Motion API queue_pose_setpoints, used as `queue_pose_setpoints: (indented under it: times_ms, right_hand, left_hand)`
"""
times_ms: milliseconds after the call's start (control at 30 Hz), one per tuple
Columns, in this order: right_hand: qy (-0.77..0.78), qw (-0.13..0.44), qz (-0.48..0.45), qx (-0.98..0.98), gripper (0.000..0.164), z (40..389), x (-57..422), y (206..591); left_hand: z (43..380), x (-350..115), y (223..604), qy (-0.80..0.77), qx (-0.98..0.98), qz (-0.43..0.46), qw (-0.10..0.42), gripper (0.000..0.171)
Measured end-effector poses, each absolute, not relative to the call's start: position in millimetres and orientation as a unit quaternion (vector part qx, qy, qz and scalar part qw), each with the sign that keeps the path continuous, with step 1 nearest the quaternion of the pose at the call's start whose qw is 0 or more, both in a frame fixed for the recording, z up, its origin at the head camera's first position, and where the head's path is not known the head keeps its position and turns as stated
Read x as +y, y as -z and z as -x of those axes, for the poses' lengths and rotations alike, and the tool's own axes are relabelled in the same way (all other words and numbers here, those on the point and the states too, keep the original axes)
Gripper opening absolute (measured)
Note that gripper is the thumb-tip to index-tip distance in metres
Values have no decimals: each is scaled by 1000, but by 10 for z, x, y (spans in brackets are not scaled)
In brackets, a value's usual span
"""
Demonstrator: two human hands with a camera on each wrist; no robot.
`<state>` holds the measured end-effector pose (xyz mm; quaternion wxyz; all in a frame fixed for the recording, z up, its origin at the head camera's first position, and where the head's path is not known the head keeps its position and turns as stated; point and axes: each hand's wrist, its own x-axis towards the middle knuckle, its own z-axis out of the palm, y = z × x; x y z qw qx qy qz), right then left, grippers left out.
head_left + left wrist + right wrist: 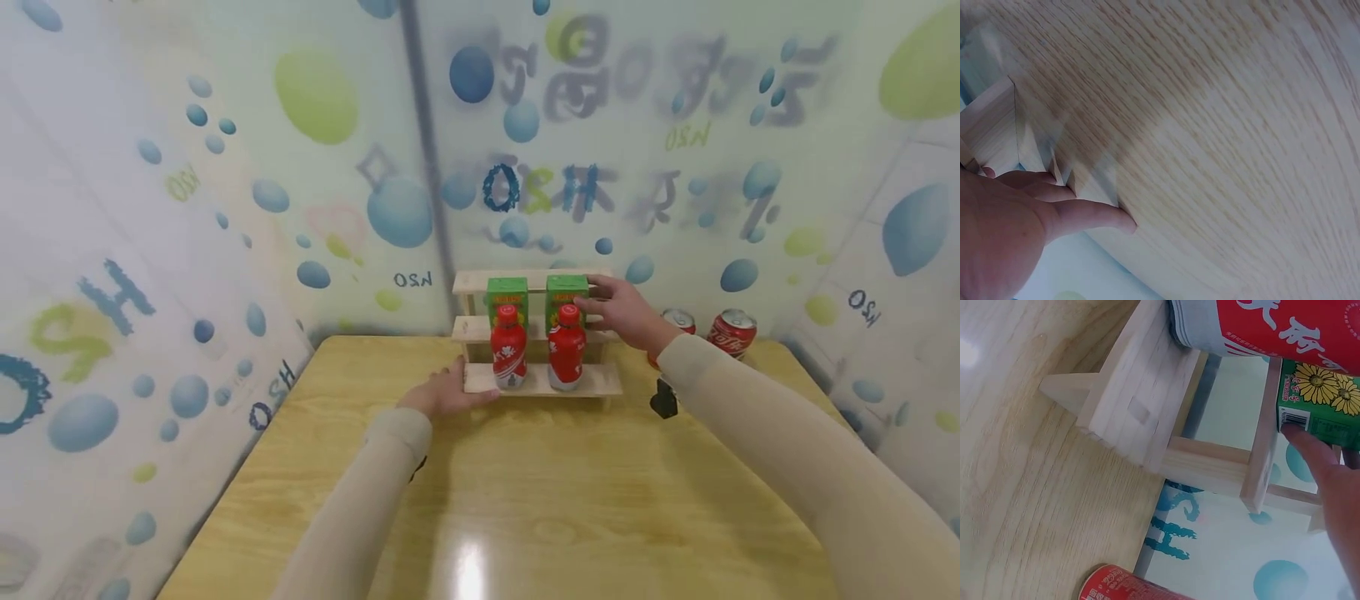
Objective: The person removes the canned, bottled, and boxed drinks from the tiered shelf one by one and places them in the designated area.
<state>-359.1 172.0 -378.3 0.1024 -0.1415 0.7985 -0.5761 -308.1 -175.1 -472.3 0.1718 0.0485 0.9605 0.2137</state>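
Observation:
A three-tier light wooden rack [536,382] stands at the back of the table. Two red bottles [509,350] with white bases stand on its lowest tier. On the middle tier, behind them, are two green drink cartons with yellow flowers. My right hand [626,312] pinches the right carton [1329,419], its thumb at the barcode corner and other fingers partly hidden. My left hand [448,390] rests at the left end of the lowest tier, fingers extended and thumb along the front edge. In the left wrist view, the rack's wooden corner [997,125] shows beyond the fingers.
Two red cola cans stand right of the rack; the nearer can [678,321] is partly hidden by my right forearm, the other can [731,333] is farther right. A patterned wall [525,125] rises behind the wooden table [570,492]. A small black object [663,400] shows beside my right sleeve.

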Motion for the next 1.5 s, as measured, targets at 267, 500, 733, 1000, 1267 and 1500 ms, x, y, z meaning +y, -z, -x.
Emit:
queue_pose_setpoints:
  times_ms: [267, 500, 733, 1000, 1267, 1500]
  right_hand:
    - [587, 90, 137, 793, 71, 3513, 1802, 3787]
    - [567, 79, 137, 808, 74, 3435, 1989, 3587]
    - [550, 68, 132, 822, 76, 3415, 2176, 3413]
    - [550, 51, 131, 823, 71, 3387, 2372, 3375]
    - [551, 69, 134, 821, 78, 3348, 2474, 3314]
    - [527, 84, 132, 835, 87, 3305, 2668, 3258]
  left_hand:
    - [3049, -1741, 4753, -218, 960, -36, 173, 138]
    - [3088, -1741, 4744, -209, 961, -40, 175, 140]
    - [3112, -1746, 4748, -209, 962, -43, 170, 140]
    - [3109, -1724, 4759, -213, 961, -44, 169, 139]
    - [3080, -1741, 4761, -221, 959, -36, 173, 137]
    - [3090, -1731, 4744, -215, 961, -35, 173, 137]
